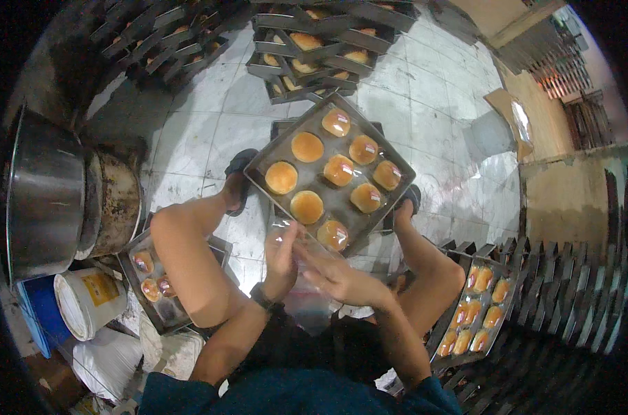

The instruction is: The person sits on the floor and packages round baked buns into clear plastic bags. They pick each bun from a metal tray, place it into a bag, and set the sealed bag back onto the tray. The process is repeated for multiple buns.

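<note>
My left hand point(283, 262), with a dark band at its wrist, grips a thin clear plastic bag point(280, 226) at the near corner of a metal baking tray point(322, 184). Touching the same film from the right is my right hand point(340, 282); motion blurs its fingers, so its hold is uncertain. The tray lies turned cornerwise between my feet. Three bare round buns, one of them a golden bun point(306, 207), sit on its left side. Several buns in clear wrap with small labels, such as the wrapped bun point(332, 235) closest to my hands, occupy the rest.
Behind the tray rise stacked metal trays of bread point(303, 57). Wrapped buns fill a tray point(469, 311) at right, beside more stacked trays point(568, 295). Another bun tray point(161, 306) is partly under my left leg. A white bucket point(88, 306) and large metal pot point(47, 194) stand left.
</note>
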